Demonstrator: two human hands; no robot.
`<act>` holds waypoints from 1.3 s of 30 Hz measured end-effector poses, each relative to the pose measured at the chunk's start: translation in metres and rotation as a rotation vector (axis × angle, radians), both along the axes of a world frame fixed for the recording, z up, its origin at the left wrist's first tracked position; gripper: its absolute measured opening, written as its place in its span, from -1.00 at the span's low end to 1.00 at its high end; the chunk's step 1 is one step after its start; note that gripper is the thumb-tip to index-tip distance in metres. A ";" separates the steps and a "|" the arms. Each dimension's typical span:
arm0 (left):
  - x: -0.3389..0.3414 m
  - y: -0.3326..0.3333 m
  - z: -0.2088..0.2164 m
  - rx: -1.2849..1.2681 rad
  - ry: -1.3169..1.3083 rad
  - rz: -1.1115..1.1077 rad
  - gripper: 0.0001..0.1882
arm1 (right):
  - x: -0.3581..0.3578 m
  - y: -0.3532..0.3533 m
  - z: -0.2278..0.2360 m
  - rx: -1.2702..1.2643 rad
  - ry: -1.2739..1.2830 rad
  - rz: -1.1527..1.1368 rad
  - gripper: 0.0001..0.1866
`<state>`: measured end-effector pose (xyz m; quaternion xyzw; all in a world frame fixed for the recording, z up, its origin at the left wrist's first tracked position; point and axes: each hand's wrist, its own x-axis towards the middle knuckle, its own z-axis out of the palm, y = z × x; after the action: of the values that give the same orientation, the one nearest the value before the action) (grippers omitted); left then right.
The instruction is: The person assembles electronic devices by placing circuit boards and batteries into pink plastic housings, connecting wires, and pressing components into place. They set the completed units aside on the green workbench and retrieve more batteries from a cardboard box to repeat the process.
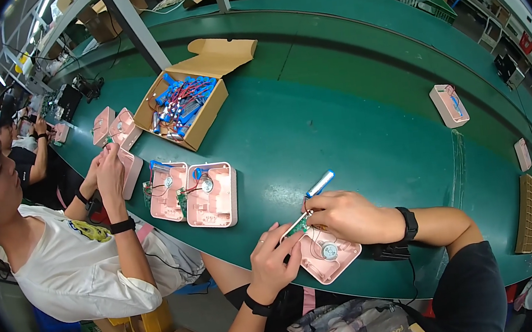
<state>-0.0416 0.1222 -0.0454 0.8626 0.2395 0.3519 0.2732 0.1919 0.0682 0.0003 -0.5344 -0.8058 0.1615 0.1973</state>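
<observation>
By the tabletop's (372, 122) near edge, the left hand (275, 262) curls at a green circuit board (299, 226), probably fragile: take its edges. The pink housing (319, 268) looks light, stiff; hold its side walls. The right hand (356, 218) bunches above; what either grip clasps, I cannot tell.

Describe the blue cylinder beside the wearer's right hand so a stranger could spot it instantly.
On the long green table, find the wearer's right hand, low and right of centre. Just beyond it lies the blue cylinder, a single one, unlike those heaped in the cardboard box.
</observation>
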 end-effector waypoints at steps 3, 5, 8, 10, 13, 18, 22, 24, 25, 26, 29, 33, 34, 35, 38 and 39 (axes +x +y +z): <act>0.001 0.001 0.000 0.007 0.003 0.001 -0.74 | 0.003 0.007 0.003 -0.097 0.154 -0.012 -0.79; 0.001 0.002 -0.002 0.015 0.001 0.000 -0.75 | 0.007 0.009 0.010 -0.133 0.176 0.017 -0.79; -0.001 0.002 -0.005 0.025 0.000 0.012 -0.76 | 0.023 0.019 0.020 -0.212 0.220 0.088 -0.78; -0.001 0.002 -0.003 0.007 -0.005 0.032 -0.78 | 0.044 0.027 0.029 -0.084 0.115 0.029 -0.75; 0.000 0.000 -0.002 -0.002 -0.003 0.048 -0.80 | 0.049 0.032 0.012 0.040 0.016 0.018 -0.71; 0.001 0.003 -0.010 0.015 0.014 0.089 -0.82 | 0.049 0.039 -0.005 -0.062 -0.151 0.029 -0.67; -0.001 0.001 -0.015 0.007 0.023 0.196 -0.84 | 0.048 0.029 0.013 -0.005 -0.096 -0.047 -0.71; 0.001 -0.001 -0.013 -0.002 0.028 0.250 -0.84 | 0.048 0.026 0.022 0.079 -0.045 -0.071 -0.72; 0.002 -0.001 -0.010 -0.026 0.032 0.275 -0.86 | 0.048 0.025 0.026 -0.055 -0.027 -0.050 -0.72; 0.003 -0.002 -0.007 -0.051 0.036 0.300 -0.87 | 0.048 0.025 0.029 -0.189 -0.009 -0.029 -0.71; 0.004 0.005 -0.002 -0.074 0.034 0.302 -0.89 | 0.059 0.033 0.030 -0.462 -0.005 0.035 -0.68; 0.002 0.010 -0.007 -0.109 -0.014 0.290 -0.91 | 0.072 0.044 0.011 -0.770 0.134 0.107 -0.60; 0.001 0.011 -0.009 -0.130 -0.060 0.310 -0.91 | 0.072 0.045 0.004 -0.779 0.296 0.083 -0.59; 0.000 0.011 -0.011 -0.152 -0.106 0.330 -0.92 | 0.071 0.045 -0.003 -0.786 0.459 0.060 -0.58; 0.001 0.013 -0.011 -0.190 -0.134 0.327 -0.93 | 0.058 0.044 -0.030 -0.881 0.776 0.093 -0.59; 0.000 0.013 -0.012 -0.214 -0.144 0.326 -0.93 | 0.055 0.045 -0.037 -0.931 0.940 0.109 -0.59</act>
<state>-0.0414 0.1355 -0.0575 0.7512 0.3917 0.4247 0.3192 0.2469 0.1129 -0.0365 -0.3951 -0.5059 0.7184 0.2679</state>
